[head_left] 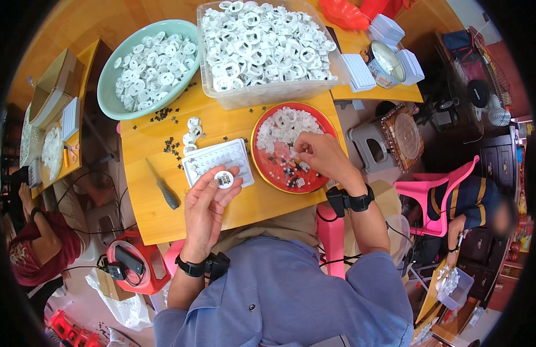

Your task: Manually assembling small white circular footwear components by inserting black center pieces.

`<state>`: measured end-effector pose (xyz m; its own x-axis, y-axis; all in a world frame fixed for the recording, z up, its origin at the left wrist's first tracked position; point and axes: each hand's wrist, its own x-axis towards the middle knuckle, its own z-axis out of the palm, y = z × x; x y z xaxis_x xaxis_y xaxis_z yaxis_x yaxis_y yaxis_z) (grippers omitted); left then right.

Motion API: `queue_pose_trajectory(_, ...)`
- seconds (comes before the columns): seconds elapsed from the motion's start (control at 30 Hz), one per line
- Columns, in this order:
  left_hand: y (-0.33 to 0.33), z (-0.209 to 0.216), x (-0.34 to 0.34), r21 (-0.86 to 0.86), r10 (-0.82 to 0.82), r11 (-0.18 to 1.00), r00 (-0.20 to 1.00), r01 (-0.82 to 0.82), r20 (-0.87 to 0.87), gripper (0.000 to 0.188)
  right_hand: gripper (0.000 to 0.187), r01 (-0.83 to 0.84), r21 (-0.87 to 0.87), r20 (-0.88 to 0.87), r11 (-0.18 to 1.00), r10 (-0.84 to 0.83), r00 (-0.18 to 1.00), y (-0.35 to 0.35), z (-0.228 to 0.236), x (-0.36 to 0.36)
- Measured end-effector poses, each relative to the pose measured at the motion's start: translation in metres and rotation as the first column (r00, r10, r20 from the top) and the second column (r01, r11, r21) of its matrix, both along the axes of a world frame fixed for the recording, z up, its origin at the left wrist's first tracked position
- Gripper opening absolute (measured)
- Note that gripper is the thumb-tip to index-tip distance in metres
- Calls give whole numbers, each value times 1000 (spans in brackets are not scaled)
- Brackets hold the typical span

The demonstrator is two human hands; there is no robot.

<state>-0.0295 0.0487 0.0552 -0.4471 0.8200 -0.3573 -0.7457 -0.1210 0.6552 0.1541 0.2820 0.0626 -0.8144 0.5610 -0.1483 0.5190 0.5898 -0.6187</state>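
Note:
My left hand (203, 211) pinches a round white plastic piece (225, 180) with dark inserts, held above the table. My right hand (325, 155) reaches into a round red tray (268, 174) with a yellow rim. Its fingertips are pressed together; whatever they hold is too small to make out. Translucent white plastic parts (279, 124) are heaped in that tray, with small black and white bits nearer to me. Behind my left hand lies a white moulded tray (246, 168) with rows of recesses. A few white round pieces (191, 137) stand beyond it in a row.
A dark-handled screwdriver (166, 194) lies left on the yellow table (143, 214). Small black parts (172, 144) are scattered nearby. A green basin (106, 95) and a clear bin (245, 99), both full of white pieces, stand at the back. Other people sit at both sides.

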Motion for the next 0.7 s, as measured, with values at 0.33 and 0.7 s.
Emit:
queue_pose_trajectory(0.33,5,0,3,24,-61,998,998,61,10,32,22,27,-481,-236,877,-159,959,-11,12,-21)
queue_pose_trajectory(0.7,9,-1,2,106,-74,993,984,57,160,35,9,-133,-418,-444,898,-74,893,-63,47,-73)
